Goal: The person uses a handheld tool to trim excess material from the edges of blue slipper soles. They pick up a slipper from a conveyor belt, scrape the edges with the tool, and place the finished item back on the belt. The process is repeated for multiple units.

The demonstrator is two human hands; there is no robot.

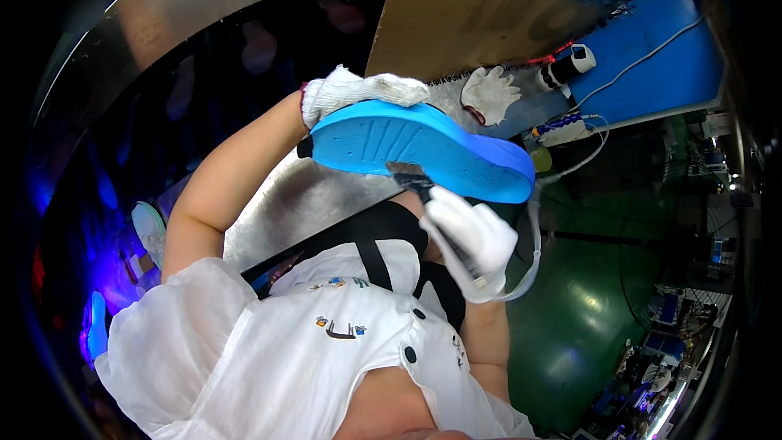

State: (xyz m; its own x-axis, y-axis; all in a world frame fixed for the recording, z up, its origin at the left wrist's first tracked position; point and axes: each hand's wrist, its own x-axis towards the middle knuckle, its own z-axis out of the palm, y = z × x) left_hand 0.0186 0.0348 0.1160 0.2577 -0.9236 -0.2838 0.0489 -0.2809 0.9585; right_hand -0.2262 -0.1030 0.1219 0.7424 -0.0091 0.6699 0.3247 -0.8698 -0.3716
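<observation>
A bright blue shoe sole is held up in front of me, its long side running left to right. My left hand, in a white knit glove, lies along the sole's far edge and grips it; the fingertips behind are hidden. In my white-gloved right hand is a brush with a dark head. Its bristles touch or nearly touch the sole's near edge, around the middle. A pale flexible tube curves up from beside my right hand. Motion blurs that hand slightly.
A spare white glove rests on the metal bench beyond the sole. Brown cardboard and a blue panel stand behind it. Several soles lie in the dark area at left, including a pale one. The green floor is at right.
</observation>
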